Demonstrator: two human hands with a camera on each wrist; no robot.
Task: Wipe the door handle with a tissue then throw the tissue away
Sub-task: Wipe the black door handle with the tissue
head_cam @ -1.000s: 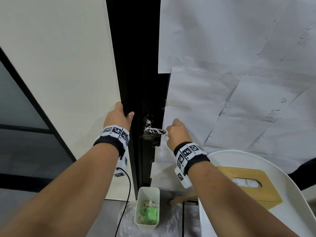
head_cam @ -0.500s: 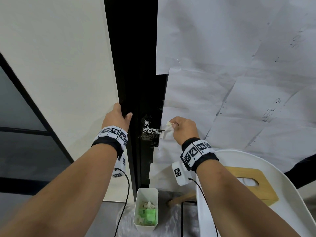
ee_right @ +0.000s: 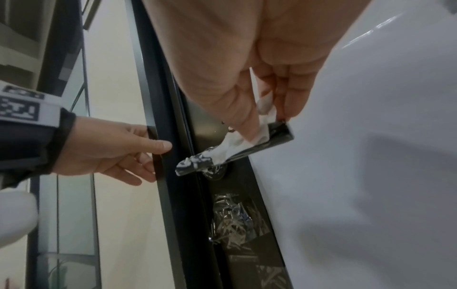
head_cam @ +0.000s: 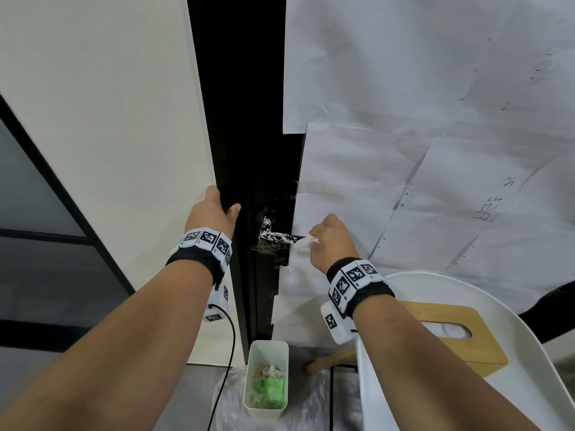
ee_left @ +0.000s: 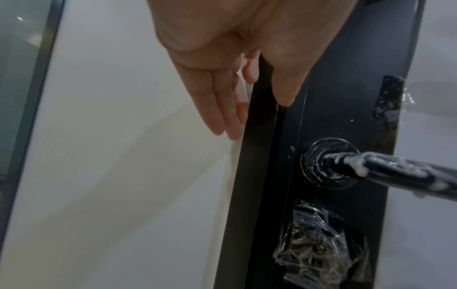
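Note:
The black lever door handle [head_cam: 277, 236] [ee_left: 395, 172] [ee_right: 247, 148] is smeared with white foam. My right hand [head_cam: 326, 241] [ee_right: 267, 117] pinches a crumpled white tissue [head_cam: 306, 241] [ee_right: 262, 136] between thumb and fingers against the lever's free end. The tissue lies along the top of the lever. My left hand [head_cam: 217, 209] [ee_left: 257, 109] [ee_right: 148, 156] grips the door's black edge left of the handle, thumb on the front face and fingers behind.
A small white bin [head_cam: 267, 346] with used tissues and a green packet stands on the floor under the handle. At lower right a wooden tissue box [head_cam: 466, 346] sits on a white seat [head_cam: 529, 353]. Paper sheets [head_cam: 404, 150] cover the door.
My right hand drew back to the right with the tissue off the lever, then came back onto the lever's end. The left hand kept its hold on the door edge.

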